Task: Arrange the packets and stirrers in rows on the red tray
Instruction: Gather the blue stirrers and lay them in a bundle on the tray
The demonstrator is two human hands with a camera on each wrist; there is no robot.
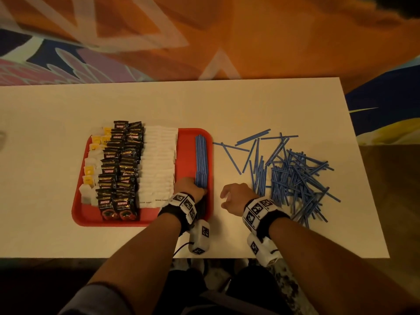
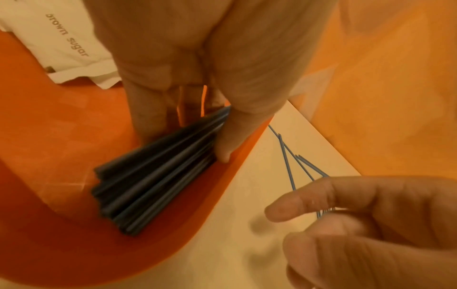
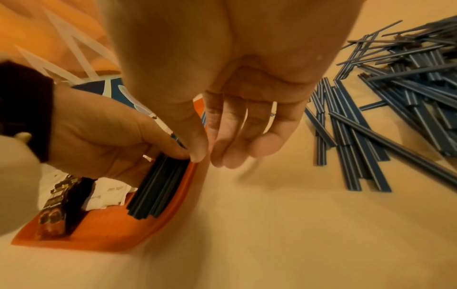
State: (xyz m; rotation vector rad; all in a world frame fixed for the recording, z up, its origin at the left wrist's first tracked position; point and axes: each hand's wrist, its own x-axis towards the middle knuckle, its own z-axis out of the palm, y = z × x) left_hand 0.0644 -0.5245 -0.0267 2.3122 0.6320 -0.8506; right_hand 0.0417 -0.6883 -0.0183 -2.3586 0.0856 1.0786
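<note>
1 red tray (image 1: 193, 136) is lying on the white table (image 1: 68, 235), at about 9 o'clock from the table's middle. On it, rows are running from 12 to 6 o'clock: at the 9 o'clock side, 1 row of white and yellow tea bags (image 1: 89, 171), too overlapped to count; next, 2 rows of black Kopiko coffee packets (image 1: 118, 169), each roughly 10 deep; then 2 rows of white brown sugar packets (image 1: 158, 164), their number unclear.

At the tray's 3 o'clock edge, 1 tight bundle of blue stirrers (image 1: 201, 159) is lying lengthwise, perhaps 8 across. The left hand (image 1: 189, 188) is gripping this bundle at its 6 o'clock end, thumb on 1 side and fingers (image 2: 146, 117) on the other, squeezing the stirrers together.

The right hand (image 1: 236, 196) is hovering over bare table just beside the tray's 3 o'clock rim, its 4 fingers (image 3: 237, 133) hanging straight and relaxed, holding nothing.

At 3 o'clock from that hand, 1 loose pile of blue stirrers (image 1: 295, 178) is sprawling across the table, far too many and too tangled to count.
</note>
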